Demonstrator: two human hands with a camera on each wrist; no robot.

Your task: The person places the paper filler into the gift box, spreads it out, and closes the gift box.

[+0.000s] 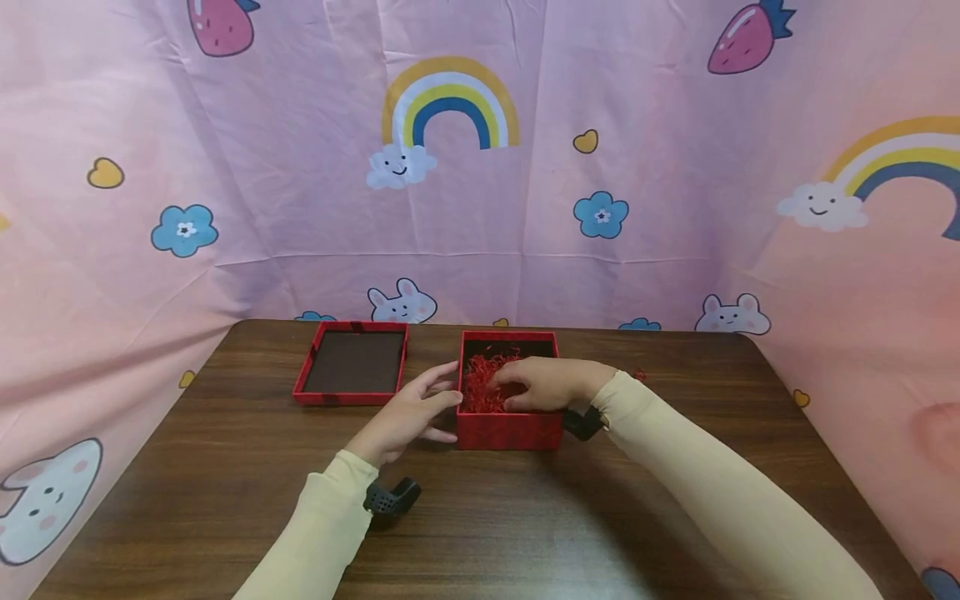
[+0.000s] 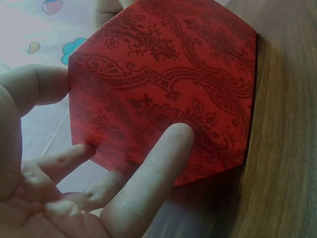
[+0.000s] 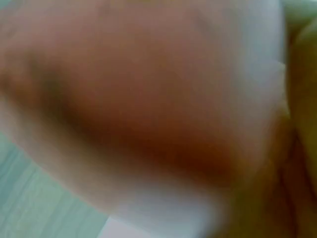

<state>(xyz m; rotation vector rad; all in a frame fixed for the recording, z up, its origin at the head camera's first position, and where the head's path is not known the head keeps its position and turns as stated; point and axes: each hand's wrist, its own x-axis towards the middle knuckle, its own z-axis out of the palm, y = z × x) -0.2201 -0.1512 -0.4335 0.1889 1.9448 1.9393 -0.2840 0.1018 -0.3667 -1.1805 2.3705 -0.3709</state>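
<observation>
An open red box [image 1: 510, 432] with a dark paisley pattern stands on the wooden table. Red shredded paper [image 1: 481, 382] lies inside it. My left hand [image 1: 405, 417] touches the box's left side with spread fingers; in the left wrist view the thumb [image 2: 166, 153] lies against the patterned wall [image 2: 163, 84]. Over the box's right rim, my right hand [image 1: 543, 383] reaches down into the shreds. Its thumb and forefinger stand apart, but whether the fingertips pinch any paper is hidden. The right wrist view is mostly a blurred close-up of skin.
Left of the box lies a shallow red lid [image 1: 352, 400], its dark inside facing up. A few loose red shreds [image 1: 638, 374] lie on the table [image 1: 465, 533] to the right of the box. A printed cloth [image 1: 465, 217] hangs behind the table.
</observation>
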